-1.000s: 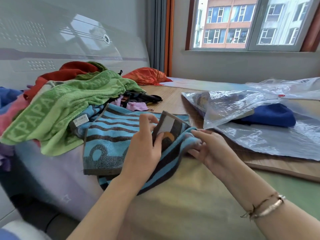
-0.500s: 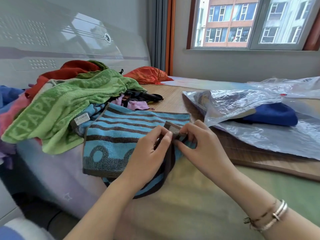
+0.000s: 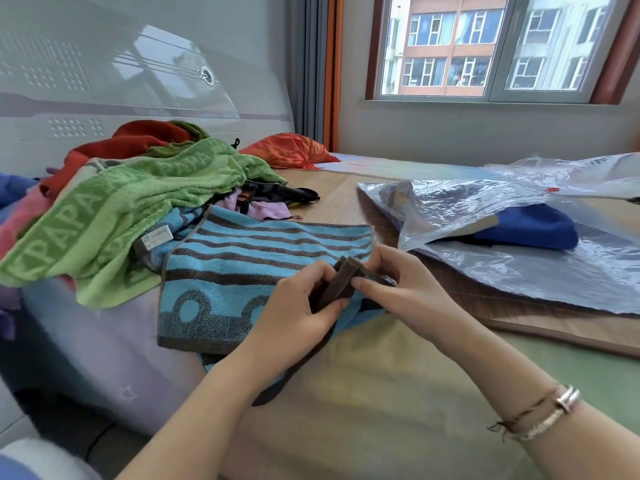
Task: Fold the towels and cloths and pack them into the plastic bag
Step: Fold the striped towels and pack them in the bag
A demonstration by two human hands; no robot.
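Near the front edge of the bed, the left hand [image 3: 304, 299] and right hand [image 3: 398, 285] both pinch matching corners of the striped towel [image 3: 249, 271], probably to align its fold.

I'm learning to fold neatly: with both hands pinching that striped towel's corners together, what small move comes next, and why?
Probably lay the matched corners down and flatten the fold. The left hand and right hand pinch the brown edges of the blue striped towel together, lifted above its flat part, so the fold is not yet set. The plastic bag lies to the right for later.
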